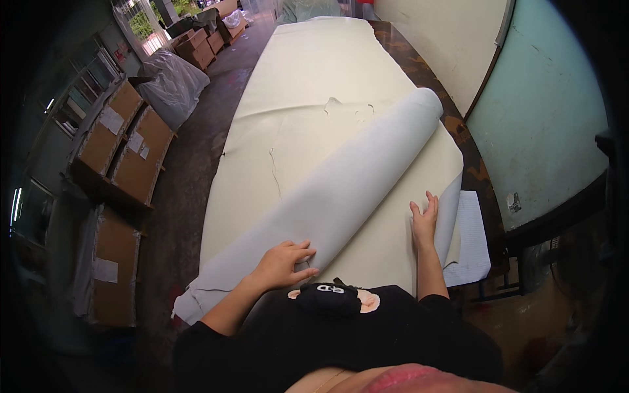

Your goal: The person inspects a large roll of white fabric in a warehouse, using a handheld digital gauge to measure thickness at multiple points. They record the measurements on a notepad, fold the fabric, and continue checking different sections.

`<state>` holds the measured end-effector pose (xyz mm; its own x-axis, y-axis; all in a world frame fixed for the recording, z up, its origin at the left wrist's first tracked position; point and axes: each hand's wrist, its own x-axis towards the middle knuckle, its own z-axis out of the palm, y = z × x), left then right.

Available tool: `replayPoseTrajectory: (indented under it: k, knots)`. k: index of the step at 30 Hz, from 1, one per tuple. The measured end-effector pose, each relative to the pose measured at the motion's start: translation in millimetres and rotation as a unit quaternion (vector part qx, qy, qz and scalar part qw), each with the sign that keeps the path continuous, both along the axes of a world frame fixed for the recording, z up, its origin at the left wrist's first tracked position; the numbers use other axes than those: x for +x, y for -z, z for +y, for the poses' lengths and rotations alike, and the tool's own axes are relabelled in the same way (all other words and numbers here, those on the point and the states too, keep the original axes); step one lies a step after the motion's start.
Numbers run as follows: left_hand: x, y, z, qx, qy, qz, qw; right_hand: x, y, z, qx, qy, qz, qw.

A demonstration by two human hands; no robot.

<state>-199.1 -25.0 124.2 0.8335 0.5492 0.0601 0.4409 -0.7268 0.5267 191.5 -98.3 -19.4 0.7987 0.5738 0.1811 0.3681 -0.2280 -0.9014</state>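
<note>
A large cream sheet that looks like leather (pixel 288 78) covers the long table. Part of it is turned over into a long roll (pixel 367 164) with a pale grey underside, lying slantwise from near left to far right. My left hand (pixel 285 263) rests on the near part of this roll, thumb and fingers apart. Near the sheet's right edge is my right hand (pixel 426 213), its fingers spread and nothing seen in them. Beside it the edge curls up and shows a grey underside (pixel 448 209). Creases and small tears mark the cream side.
The dark patterned table edge (pixel 468 141) shows along the right, next to a pale green panel (pixel 537 124). White gridded paper (pixel 468 242) lies under the sheet at the right. To the left stand brown boards (pixel 141 154) and a plastic-covered bundle (pixel 171 85). Someone in pale clothing (pixel 308 9) is at the far end.
</note>
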Motion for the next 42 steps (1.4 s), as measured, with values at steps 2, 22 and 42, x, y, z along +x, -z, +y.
replayPoseTrajectory:
  k: [2, 22, 42]
  knots:
    - [-13.7, -19.0, 13.2, -0.252, -0.004, 0.032, 0.967, 15.3, -9.6, -17.2, -0.213, 0.101, -0.113, 0.965]
    - [91.6, 79.5, 206.8, -0.177, -0.334, 0.047, 0.925, -12.2, -15.7, -30.1, -0.024, -0.029, -0.141, 0.989]
    - [189.8, -302.5, 525.3, 0.569, -0.491, -0.080, 0.655, -28.6, -2.9, -50.9, -0.317, -0.209, -0.060, 0.923]
